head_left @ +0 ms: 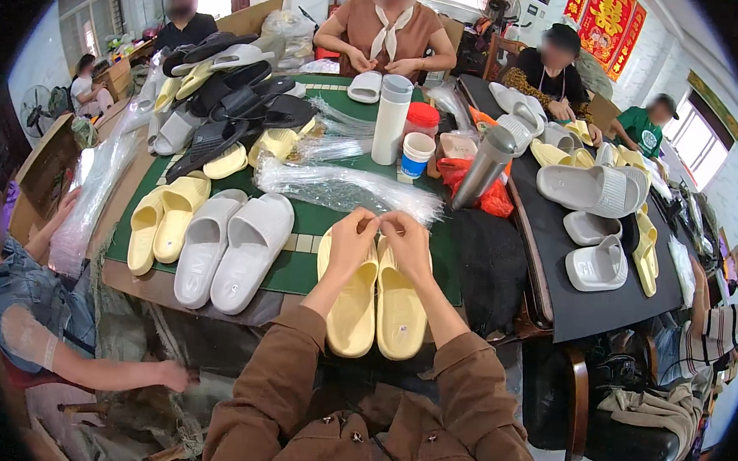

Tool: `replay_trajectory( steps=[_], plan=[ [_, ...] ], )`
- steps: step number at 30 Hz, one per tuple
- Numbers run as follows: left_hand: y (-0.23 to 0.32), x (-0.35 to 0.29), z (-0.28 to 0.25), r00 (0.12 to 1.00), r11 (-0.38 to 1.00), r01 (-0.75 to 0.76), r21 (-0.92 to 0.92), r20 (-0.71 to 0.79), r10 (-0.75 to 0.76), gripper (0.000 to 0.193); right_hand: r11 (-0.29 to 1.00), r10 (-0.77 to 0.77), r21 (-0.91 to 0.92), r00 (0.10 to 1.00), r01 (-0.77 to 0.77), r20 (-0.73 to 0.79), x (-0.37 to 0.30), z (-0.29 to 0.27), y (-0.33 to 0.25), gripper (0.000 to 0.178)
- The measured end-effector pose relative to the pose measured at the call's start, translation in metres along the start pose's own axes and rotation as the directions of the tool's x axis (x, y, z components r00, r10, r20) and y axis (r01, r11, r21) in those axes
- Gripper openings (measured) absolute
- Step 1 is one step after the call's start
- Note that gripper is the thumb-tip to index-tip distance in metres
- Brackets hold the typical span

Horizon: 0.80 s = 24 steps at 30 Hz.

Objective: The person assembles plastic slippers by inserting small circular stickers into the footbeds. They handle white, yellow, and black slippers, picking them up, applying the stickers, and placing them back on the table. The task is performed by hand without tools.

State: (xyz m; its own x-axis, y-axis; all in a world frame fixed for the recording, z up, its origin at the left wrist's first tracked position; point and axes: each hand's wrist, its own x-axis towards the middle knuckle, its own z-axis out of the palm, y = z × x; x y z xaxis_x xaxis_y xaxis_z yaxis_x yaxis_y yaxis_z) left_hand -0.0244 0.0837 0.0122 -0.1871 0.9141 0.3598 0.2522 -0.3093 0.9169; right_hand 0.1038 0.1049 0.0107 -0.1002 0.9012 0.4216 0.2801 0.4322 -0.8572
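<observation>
A pair of pale yellow slide sandals [353, 318] stands side by side at the table's near edge, toes away from me. Over their toe ends, my left hand [354, 242] and my right hand [409, 246] meet with fingertips pinched together. Anything between those fingers is too small or hidden to make out. Just beyond my hands lies a bundle of thin clear plastic strips [346, 189]. To the left sit a light grey pair of slides [254, 245] and another yellow pair [180, 215].
Black, grey and yellow slides [246, 100] are heaped at the back left. A white bottle [391, 120], a paper cup [416, 156], a red-lidded jar [421, 118] and a steel flask [485, 166] stand mid-table. More slides [587, 189] lie on the dark right-hand table. Several people sit around.
</observation>
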Motion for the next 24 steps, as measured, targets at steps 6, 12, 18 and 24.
replay_trajectory(
  steps=[6,12,18,24],
  plan=[
    [-0.01,-0.001,0.002,0.997,0.997,-0.064,0.046,-0.043,0.066,0.009,0.997,0.031,0.077,0.999,-0.03,-0.021,-0.001,0.003,0.003,0.011],
    [-0.015,0.0,0.003,0.993,0.989,-0.114,0.094,-0.028,0.117,0.008,0.996,-0.003,0.089,1.0,0.003,0.002,0.0,0.003,0.006,0.013],
    [-0.021,-0.001,0.002,0.993,0.989,-0.102,0.109,-0.042,0.107,0.008,0.997,-0.075,0.004,0.997,0.075,0.02,-0.001,0.004,0.006,0.014],
    [-0.018,-0.001,0.004,0.995,0.992,-0.092,0.089,-0.034,0.095,0.008,0.994,0.041,0.104,0.998,-0.045,0.04,0.0,0.004,0.013,0.013]
  ],
)
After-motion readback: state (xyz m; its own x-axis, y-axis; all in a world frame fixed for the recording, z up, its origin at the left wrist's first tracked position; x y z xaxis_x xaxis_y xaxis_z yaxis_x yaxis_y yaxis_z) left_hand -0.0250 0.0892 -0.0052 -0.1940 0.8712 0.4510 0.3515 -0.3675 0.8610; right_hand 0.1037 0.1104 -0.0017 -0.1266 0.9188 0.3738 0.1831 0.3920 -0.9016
